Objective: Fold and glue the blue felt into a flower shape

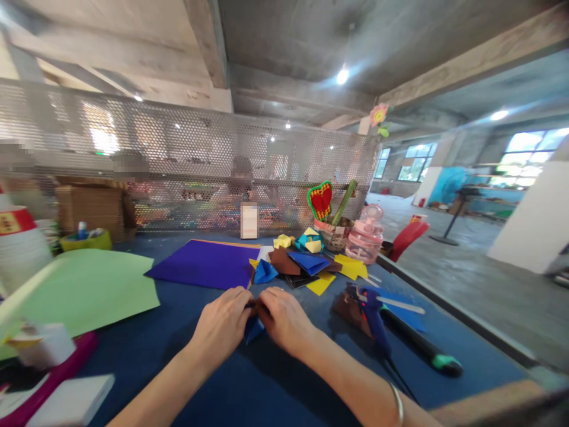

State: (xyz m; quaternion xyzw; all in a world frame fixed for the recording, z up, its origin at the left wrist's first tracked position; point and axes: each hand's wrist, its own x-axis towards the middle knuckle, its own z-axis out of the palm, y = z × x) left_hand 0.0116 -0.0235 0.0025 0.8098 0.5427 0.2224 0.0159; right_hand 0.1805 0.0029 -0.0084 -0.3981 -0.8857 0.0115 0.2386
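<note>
Both the left hand [224, 313] and right hand [284, 315] curl inward, fingers pinching a folded blue paper [253, 331] between them.

Blue paper [254, 331] partly hidden by left hand [224, 313] and right hand [285, 314], green sheet [95, 287] cut by left edge

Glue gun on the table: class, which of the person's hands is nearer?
Right: the right hand is left of the glue gun; the left hand is farther left.
</note>
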